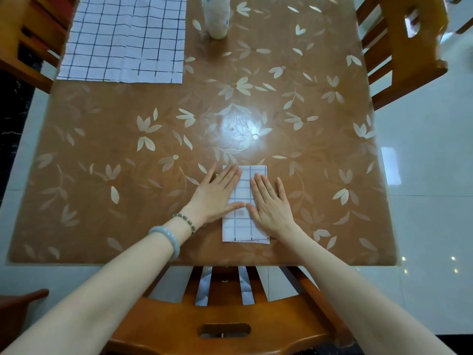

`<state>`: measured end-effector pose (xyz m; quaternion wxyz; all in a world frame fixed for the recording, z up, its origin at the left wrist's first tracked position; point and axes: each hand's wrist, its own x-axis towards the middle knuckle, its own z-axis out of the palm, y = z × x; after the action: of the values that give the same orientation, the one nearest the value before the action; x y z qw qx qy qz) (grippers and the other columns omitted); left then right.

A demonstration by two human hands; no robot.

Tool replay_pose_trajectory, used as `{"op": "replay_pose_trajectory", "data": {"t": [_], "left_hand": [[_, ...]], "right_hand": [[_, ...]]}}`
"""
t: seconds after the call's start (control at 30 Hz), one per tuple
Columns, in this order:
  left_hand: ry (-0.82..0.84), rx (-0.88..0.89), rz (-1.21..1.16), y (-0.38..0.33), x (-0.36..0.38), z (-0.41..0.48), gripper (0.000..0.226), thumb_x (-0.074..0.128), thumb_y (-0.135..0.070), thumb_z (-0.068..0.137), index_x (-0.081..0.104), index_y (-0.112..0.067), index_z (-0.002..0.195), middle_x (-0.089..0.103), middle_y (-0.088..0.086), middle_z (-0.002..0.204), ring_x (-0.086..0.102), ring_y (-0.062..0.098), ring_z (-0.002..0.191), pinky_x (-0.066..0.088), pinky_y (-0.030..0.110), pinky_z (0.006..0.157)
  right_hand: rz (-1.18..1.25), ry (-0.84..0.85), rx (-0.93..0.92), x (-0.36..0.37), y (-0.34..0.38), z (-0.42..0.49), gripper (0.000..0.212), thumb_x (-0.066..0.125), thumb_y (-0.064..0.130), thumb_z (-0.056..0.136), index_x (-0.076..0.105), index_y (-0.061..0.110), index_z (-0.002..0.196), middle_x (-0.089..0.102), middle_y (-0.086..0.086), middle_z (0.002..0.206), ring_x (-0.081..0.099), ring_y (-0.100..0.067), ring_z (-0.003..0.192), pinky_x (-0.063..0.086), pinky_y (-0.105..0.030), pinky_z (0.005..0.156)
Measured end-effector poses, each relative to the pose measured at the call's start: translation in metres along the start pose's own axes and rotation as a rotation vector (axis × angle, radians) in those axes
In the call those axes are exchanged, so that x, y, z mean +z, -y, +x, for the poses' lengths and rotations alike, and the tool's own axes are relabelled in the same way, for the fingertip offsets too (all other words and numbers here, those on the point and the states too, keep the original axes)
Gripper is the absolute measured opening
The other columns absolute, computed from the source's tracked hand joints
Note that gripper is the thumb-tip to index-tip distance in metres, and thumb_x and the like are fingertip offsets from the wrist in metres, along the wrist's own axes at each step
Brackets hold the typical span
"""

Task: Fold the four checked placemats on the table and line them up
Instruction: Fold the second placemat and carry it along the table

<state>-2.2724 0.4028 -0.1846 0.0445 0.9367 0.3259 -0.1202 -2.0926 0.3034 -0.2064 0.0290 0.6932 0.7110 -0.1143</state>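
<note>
Here, both hands flatten a folded placemat (244, 203).
Left hand (217, 194) and right hand (268, 203) lie released, palms down; unfolded placemats (122, 39) lie far left on the worktop (128, 149).

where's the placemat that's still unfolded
In the head view, the flat unfolded white checked cloth placemat lies at the table's far left corner, left of a white bottle, well away from both hands.

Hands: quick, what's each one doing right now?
Left hand: open, flat on the small folded white checked placemat.
Right hand: open, flat on it too.
</note>
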Motion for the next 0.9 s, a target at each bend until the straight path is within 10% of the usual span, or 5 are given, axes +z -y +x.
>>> {"op": "replay_pose_trajectory", "data": {"t": [0.5,0.67,0.9], "left_hand": [[0.081,0.076,-0.062,-0.011,0.02,-0.071,0.077,0.01,-0.061,0.096,0.015,-0.007,0.151,0.016,0.011,0.157,-0.011,0.019,0.148,-0.001,0.046,0.119],[0.011,-0.323,-0.739,-0.039,-0.004,-0.084,0.071,0.046,-0.041,0.097,0.012,-0.014,0.153,0.003,-0.003,0.16,0.0,0.014,0.147,0.001,0.038,0.12],[-0.152,-0.711,-1.264,-0.058,-0.038,-0.041,0.061,0.064,-0.015,0.088,0.034,-0.015,0.141,0.042,-0.003,0.129,0.049,0.01,0.109,0.045,0.025,0.089]], "right_hand": [[-0.001,0.037,0.01,-0.004,0.002,-0.001,0.065,0.012,0.048,0.098,0.014,0.008,0.149,0.015,-0.009,0.157,0.01,-0.021,0.146,0.0,-0.049,0.116],[-0.03,0.007,0.007,-0.015,0.001,0.004,0.068,0.028,0.052,0.092,0.035,0.009,0.144,0.033,-0.02,0.149,0.024,-0.034,0.141,0.01,-0.054,0.113],[0.098,-0.081,0.145,-0.017,0.003,0.0,0.062,0.036,0.057,0.082,0.05,0.022,0.132,0.046,-0.016,0.131,0.03,-0.031,0.124,0.022,-0.053,0.108]]}}
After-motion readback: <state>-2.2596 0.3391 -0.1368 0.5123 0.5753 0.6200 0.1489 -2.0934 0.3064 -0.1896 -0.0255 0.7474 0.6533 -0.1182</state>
